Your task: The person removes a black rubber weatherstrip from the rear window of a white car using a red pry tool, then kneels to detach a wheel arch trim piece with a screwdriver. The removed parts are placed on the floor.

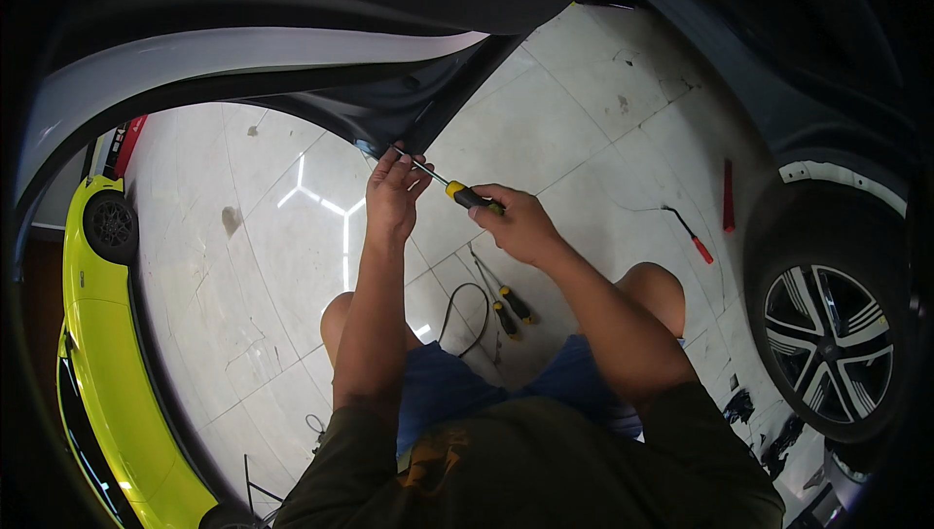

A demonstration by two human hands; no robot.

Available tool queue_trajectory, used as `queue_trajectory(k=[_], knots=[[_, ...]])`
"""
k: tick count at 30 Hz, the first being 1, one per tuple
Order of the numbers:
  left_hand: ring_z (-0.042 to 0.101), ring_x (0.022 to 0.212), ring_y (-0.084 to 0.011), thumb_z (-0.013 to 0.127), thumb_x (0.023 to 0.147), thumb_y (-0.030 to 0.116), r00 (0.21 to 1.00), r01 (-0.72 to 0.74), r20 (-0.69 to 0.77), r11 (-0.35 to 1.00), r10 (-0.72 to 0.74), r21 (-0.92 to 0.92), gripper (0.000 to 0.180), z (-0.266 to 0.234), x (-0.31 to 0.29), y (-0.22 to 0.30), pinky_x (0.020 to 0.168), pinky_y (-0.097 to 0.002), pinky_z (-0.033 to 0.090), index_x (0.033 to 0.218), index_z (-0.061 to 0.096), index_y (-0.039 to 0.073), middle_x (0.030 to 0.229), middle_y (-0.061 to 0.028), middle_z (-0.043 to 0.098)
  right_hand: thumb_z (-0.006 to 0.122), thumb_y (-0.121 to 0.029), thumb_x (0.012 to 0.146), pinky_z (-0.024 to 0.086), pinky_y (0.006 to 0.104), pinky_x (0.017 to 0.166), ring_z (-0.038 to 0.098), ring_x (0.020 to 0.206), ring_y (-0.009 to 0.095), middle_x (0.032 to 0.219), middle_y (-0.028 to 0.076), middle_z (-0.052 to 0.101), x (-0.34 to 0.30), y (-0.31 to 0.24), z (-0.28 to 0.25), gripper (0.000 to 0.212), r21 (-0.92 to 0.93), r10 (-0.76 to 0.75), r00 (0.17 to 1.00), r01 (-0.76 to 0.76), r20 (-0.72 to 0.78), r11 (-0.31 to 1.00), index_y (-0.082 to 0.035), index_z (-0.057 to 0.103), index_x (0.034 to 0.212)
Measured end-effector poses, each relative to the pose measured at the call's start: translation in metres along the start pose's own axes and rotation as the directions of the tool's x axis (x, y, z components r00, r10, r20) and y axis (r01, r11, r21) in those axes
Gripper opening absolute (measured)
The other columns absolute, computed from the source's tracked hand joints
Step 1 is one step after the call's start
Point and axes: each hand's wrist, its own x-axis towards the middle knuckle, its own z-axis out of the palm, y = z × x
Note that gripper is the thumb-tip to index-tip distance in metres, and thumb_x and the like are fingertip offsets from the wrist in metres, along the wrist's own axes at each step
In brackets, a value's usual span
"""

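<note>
A screwdriver (459, 192) with a yellow and black handle and a thin metal shaft is in my right hand (523, 227), whose fingers are closed round the handle. The shaft slants up and left to the lower corner of a dark car panel (399, 112). At that corner my left hand (391, 200) has its fingers bent and gathered near the screwdriver's tip. Whatever those fingers pinch, and the exact spot the tip touches, is hidden by them.
On the tiled floor between my knees lie two yellow-and-black screwdrivers (514, 305) and a black looped strip (471, 320). To the right are a red-handled hooked tool (699, 247), a red wedge-like bar (728, 196) and a car wheel (827, 325). A yellow-green car (107, 334) stands left.
</note>
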Motion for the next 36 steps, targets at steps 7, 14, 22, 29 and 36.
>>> queue_trajectory(k=[7, 14, 22, 29, 36], knots=[[0.063, 0.081, -0.0164, 0.052, 0.093, 0.010, 0.999, 0.011, -0.031, 1.000, -0.011, 0.016, 0.021, 0.003, 0.000, 0.005, 0.079, -0.0347, 0.050, 0.114, 0.052, 0.009, 0.090, -0.0064, 0.064, 0.058, -0.024, 0.087, 0.046, 0.0303, 0.062, 0.053, 0.063, 0.015, 0.076, 0.009, 0.058, 0.004, -0.010, -0.009, 0.041, -0.035, 0.122, 0.990, -0.120, 0.066, 0.992, -0.003, 0.054, 0.122], [0.063, 0.079, -0.0171, 0.050, 0.093, 0.010, 1.000, 0.021, -0.022, 0.999, -0.020, 0.042, 0.023, 0.002, 0.004, 0.003, 0.078, -0.0352, 0.051, 0.116, 0.051, 0.009, 0.091, -0.0066, 0.063, 0.056, -0.024, 0.086, 0.049, 0.0362, 0.072, 0.063, 0.077, 0.027, 0.084, 0.017, 0.064, 0.001, -0.003, -0.001, 0.036, -0.238, -0.023, 0.998, 0.009, -0.054, 0.971, -0.002, 0.057, 0.114], [0.063, 0.077, -0.0168, 0.051, 0.093, 0.010, 0.999, 0.033, -0.031, 0.999, -0.033, -0.012, 0.023, 0.003, 0.004, 0.003, 0.076, -0.0347, 0.051, 0.117, 0.048, 0.009, 0.090, -0.0058, 0.062, 0.060, -0.023, 0.085, 0.043, 0.0259, 0.048, 0.050, 0.051, 0.011, 0.076, 0.007, 0.057, 0.020, 0.008, -0.014, 0.042, 0.503, 0.237, 0.879, -0.437, 0.414, 0.746, -0.004, 0.053, 0.122], [0.062, 0.078, -0.0192, 0.050, 0.093, 0.010, 0.997, 0.080, -0.019, 0.997, -0.080, 0.019, 0.019, 0.014, -0.005, 0.009, 0.075, -0.0358, 0.052, 0.113, 0.049, 0.011, 0.088, -0.0070, 0.060, 0.055, -0.018, 0.088, 0.052, 0.0336, 0.054, 0.064, 0.063, 0.024, 0.085, 0.013, 0.061, 0.010, -0.006, 0.015, 0.048, -0.815, -0.254, 0.965, 0.199, 0.066, 0.545, -0.004, 0.045, 0.132], [0.061, 0.078, -0.0224, 0.045, 0.092, 0.004, 0.997, 0.077, -0.023, 0.996, -0.078, -0.034, 0.031, 0.015, 0.001, 0.012, 0.072, -0.0370, 0.052, 0.122, 0.039, 0.008, 0.086, -0.0087, 0.057, 0.054, -0.026, 0.091, 0.048, 0.0279, 0.049, 0.057, 0.057, 0.017, 0.090, 0.011, 0.059, 0.013, 0.003, 0.009, 0.045, 0.329, 0.014, 0.996, -0.044, 0.094, 0.943, -0.004, 0.045, 0.129]])
